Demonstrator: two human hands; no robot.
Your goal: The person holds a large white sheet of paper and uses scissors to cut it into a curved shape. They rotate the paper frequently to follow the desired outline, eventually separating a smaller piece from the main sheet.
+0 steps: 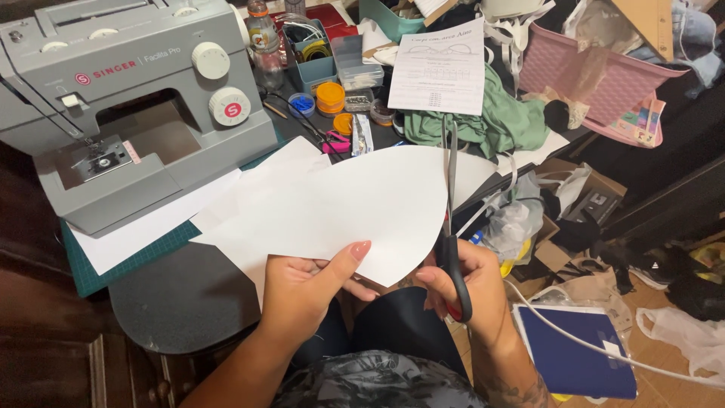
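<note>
Paper: a white sheet (355, 204) with one long curved edge, held up in the air over the person's lap, in front of the dark round surface (181, 302).
Left hand: the left hand (302, 291) pinches the sheet's lower edge, thumb on top and the other fingers (361, 289) tucked underneath, so it's closed on the paper.
Right hand: the right hand (472, 291) is just beside that pinch, fingers through the black loops of the scissors (451, 219), closed on the handles.
Blades: they point up and away from the fingers, right along the curved right edge. Whether they're parted or closed, can't tell from here.
Doing it well, probably: feed the sheet with the left hand and let the paper turn through the curve instead of twisting the scissors. Long bites near the pivot should keep the curve smooth.
Grip tip: sliding the pinch nearer the blades would likely stop the sheet flopping.
Beyond the fingers: more white sheets (174, 215) lie on a green cutting mat (128, 264), with a grey sewing machine (128, 98) further off to the left.
Far side: a printed pattern page (439, 68) lies on green fabric (506, 125), beside a pink basket (596, 83).
</note>
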